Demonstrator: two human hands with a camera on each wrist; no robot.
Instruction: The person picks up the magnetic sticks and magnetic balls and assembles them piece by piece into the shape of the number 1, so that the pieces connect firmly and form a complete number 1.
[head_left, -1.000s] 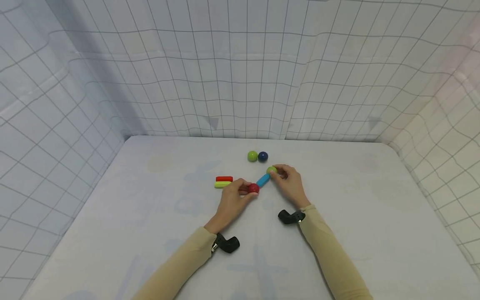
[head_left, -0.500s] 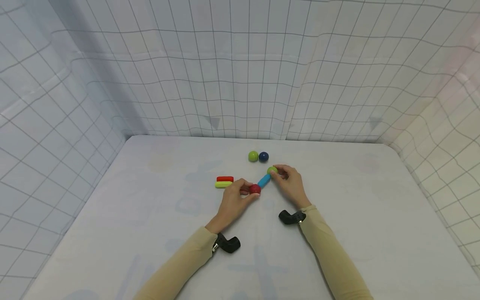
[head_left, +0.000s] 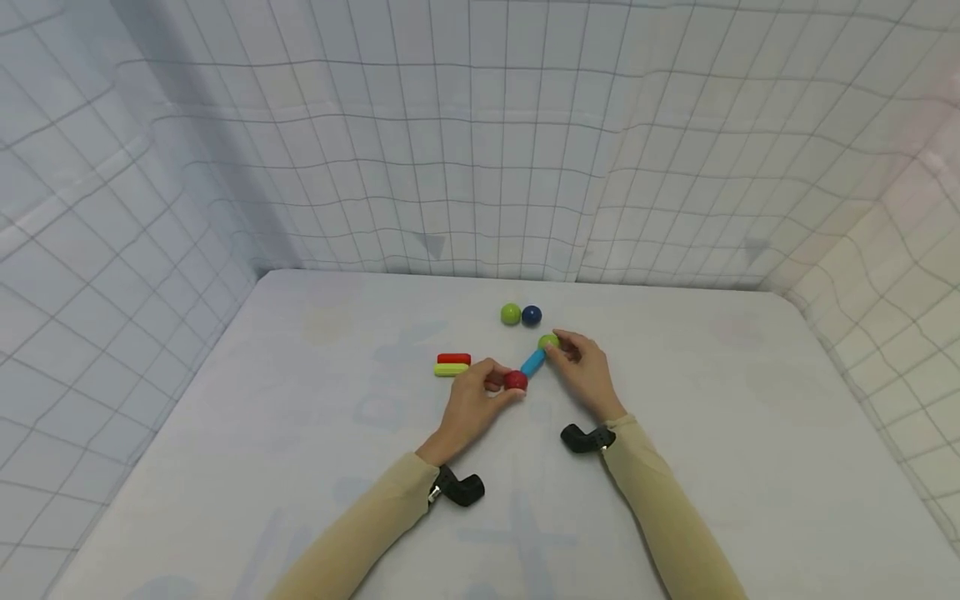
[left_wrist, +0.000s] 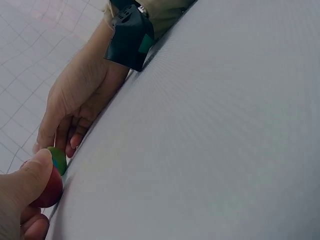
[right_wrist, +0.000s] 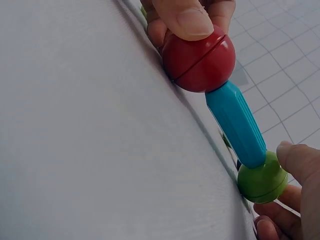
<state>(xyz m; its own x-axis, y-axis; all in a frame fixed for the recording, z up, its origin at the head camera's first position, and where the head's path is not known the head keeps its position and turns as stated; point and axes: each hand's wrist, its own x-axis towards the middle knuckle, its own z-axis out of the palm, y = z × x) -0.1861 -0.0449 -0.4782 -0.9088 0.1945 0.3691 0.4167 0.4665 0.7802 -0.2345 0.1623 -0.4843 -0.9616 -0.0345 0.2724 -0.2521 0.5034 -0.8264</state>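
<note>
Between my hands lies a short blue rod (right_wrist: 237, 122) with a ball at each end. The red ball (right_wrist: 200, 62) sits at its near end in the head view, pinched by the thumb and fingers of my left hand (head_left: 468, 404). At the far end is a green ball (right_wrist: 262, 177), which my right hand (head_left: 588, 375) grips between thumb and fingers. In the right wrist view both balls meet the rod's tips, and a seam line runs around each. The left wrist view shows the red ball (left_wrist: 50, 190) under my thumb, with most of the rod hidden.
A second green ball (head_left: 511, 313) and a dark blue ball (head_left: 532, 315) sit side by side farther back. Left of my left hand, a red rod (head_left: 453, 358) and a yellow rod (head_left: 450, 370) lie parallel. Grid-patterned cloth (head_left: 540, 167) hangs around the white table (head_left: 315, 467).
Everything appears slightly farther right in the head view. Both hands keep their hold on the two balls, with the blue rod still between them.
</note>
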